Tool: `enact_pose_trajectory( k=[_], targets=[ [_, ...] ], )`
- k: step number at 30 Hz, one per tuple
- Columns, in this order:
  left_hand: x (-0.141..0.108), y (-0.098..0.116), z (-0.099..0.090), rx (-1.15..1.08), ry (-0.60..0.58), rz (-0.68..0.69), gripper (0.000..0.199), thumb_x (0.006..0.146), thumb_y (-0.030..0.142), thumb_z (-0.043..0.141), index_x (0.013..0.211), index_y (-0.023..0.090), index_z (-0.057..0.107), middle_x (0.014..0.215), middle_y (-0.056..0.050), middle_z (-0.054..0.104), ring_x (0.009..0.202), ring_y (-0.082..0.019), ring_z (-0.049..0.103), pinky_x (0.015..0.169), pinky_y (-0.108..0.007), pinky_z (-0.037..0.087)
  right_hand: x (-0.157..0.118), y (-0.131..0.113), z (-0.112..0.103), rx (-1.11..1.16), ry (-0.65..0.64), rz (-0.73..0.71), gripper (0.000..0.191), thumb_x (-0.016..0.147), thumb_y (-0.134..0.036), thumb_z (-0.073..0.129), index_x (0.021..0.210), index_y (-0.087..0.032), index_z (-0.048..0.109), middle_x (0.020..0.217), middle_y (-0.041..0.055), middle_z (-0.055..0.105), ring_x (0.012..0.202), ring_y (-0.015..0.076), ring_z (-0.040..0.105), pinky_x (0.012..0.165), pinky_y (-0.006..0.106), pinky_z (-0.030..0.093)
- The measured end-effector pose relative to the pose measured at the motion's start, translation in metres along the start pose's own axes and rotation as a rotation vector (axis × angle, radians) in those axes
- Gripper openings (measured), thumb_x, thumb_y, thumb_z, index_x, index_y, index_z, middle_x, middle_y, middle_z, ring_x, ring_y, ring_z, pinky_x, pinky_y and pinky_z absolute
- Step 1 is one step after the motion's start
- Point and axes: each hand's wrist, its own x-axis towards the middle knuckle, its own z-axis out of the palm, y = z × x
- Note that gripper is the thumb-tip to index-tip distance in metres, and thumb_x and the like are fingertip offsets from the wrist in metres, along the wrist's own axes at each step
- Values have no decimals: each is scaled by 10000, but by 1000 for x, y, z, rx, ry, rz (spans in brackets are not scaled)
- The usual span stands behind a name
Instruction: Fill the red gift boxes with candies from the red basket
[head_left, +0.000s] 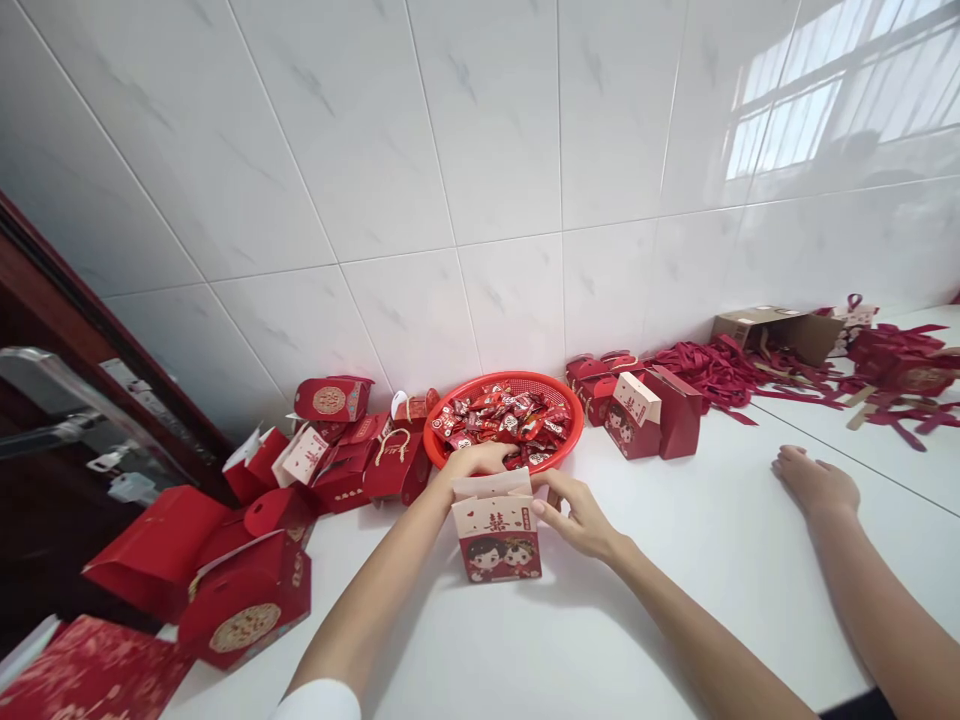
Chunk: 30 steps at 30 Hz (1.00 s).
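Note:
A red and cream candy box [499, 535] with two cartoon figures on its front stands upright on the white table, its top flaps raised. My right hand [577, 515] grips the box's right edge, thumb on the front. Behind the box, my left hand [484, 459] reaches over the near rim of a red plastic basket [576, 425]. Its fingertips are at the red-wrapped candies [499, 415] in the basket, and the box and the hand itself hide what they touch.
Several red gift boxes [401, 465] crowd the left side by a dark door frame. More boxes [636, 415] stand right of the basket. Dark red ribbons [709, 370] and an open cardboard box [814, 335] lie farther right. Another person's hand [814, 485] rests on the table [720, 560].

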Motion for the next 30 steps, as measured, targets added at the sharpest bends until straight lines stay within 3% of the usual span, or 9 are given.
enact_pose_trajectory(
  k=[5, 12, 19, 25, 28, 30],
  targets=[
    [-2, 9, -1, 98, 24, -22, 675, 702, 390, 683, 1330, 156, 605, 1315, -171, 652, 1111, -313, 660, 818, -310, 526, 0, 0, 0, -6, 3, 0, 438, 955, -601, 476, 1033, -201, 635, 946, 62, 684, 656, 135, 560, 584, 256, 472],
    [0, 11, -2, 90, 72, -4, 443, 664, 349, 676, 1058, 155, 733, 1014, -141, 759, 825, -273, 704, 607, -278, 466, 0, 0, -1, -19, 3, 0, 444, 952, -605, 472, 1001, -195, 633, 922, 63, 674, 663, 142, 553, 592, 264, 477],
    [1, 1, 4, -154, 96, 53, 410, 572, 320, 725, 957, 188, 771, 878, -70, 773, 775, -255, 693, 598, -262, 454, 0, 0, -1, -19, -14, 32, 452, 929, -635, 488, 974, -207, 625, 930, 65, 671, 660, 150, 556, 605, 280, 477],
    [3, 1, 8, -101, 110, 159, 235, 608, 273, 687, 811, 201, 781, 792, -47, 765, 719, -235, 671, 577, -266, 439, -1, 4, 1, -44, -20, 16, 450, 939, -615, 485, 1020, -196, 629, 917, 67, 669, 662, 149, 556, 599, 271, 465],
    [5, 1, 8, -102, 142, 191, 260, 620, 246, 681, 850, 187, 785, 827, -60, 767, 728, -239, 670, 603, -279, 463, -2, 3, 0, -57, -4, 7, 445, 941, -606, 490, 1023, -191, 630, 904, 65, 674, 654, 147, 553, 593, 269, 459],
    [6, 0, 7, -160, 232, 202, 316, 636, 191, 654, 924, 180, 784, 909, -60, 772, 801, -238, 685, 674, -279, 496, -1, 1, -1, -57, 9, 3, 446, 939, -610, 493, 1015, -193, 632, 902, 64, 679, 650, 145, 554, 586, 266, 459]
  ],
)
